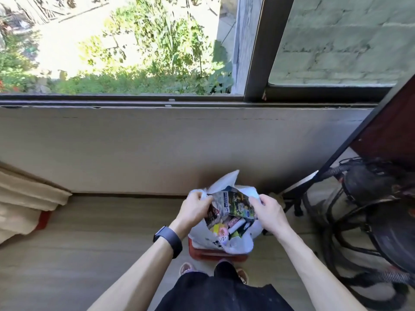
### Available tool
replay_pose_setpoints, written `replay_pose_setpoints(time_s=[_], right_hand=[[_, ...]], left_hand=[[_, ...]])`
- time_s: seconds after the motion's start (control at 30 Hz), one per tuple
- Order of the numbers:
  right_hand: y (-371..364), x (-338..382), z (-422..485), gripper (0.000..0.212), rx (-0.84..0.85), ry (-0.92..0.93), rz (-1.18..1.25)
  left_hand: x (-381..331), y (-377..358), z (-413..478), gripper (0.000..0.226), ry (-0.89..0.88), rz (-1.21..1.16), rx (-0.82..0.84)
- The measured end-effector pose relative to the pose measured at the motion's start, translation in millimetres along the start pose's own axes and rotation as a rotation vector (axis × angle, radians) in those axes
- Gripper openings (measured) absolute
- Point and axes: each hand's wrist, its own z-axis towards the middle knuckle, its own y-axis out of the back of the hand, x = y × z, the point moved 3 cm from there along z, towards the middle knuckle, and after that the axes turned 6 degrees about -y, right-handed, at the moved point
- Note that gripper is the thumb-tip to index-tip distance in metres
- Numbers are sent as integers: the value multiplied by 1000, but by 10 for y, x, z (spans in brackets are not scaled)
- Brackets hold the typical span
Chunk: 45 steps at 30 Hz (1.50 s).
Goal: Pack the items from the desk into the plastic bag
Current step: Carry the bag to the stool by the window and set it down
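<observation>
- Black clothing lowest in view.
- Left hand, watch on wrist — fingers pinch the left rim of the plastic bag.
- Bag sits on a red stand on the floor, packets inside.
- Right hand — fingers grip the right rim.

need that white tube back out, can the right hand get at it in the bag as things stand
Probably yes: the white tube lies uncovered in the open plastic bag, close to the right hand. That hand grips the bag's rim, though, so it must let go first.
</observation>
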Motion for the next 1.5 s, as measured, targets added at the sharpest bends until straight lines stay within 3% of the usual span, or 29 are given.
replay_pose_setpoints(time_s=[0.3, 0.5, 0.67, 0.87, 0.97, 1.13, 1.23, 1.33, 1.4, 1.5], right_hand=[[2, 151, -26, 32, -46, -43, 134], [-72, 137, -35, 34, -81, -27, 62], [-85, 353, 76, 33, -73, 13, 52], [-139, 448, 83, 34, 145, 84, -151], [-137, 278, 42, 35, 143, 89, -209], [-127, 64, -18, 32, 131, 104, -250], [-233, 1, -68, 29, 196, 149, -252], [-346, -65, -79, 17, 228, 197, -255], [-374, -134, -57, 37, 215, 233, -253], [-335, -271, -11, 76, 141, 231, -169]], left_hand=[[-99, 290, 66, 30, 19, -71, -112], [-17, 48, -86, 25, -30, 266, 97], [-122, -5, -37, 22, -55, 285, 86], [-108, -38, -35, 22, -54, 249, 117], [-42, -12, -61, 19, -86, 272, 100], [134, -157, -157, 7, -143, 353, 222], [294, -267, -87, 24, -214, 447, 180], [382, -275, -50, 62, -273, 426, -35], [445, -224, -11, 91, -263, 457, -145], [634, -206, 98, 104, -203, 509, -55]])
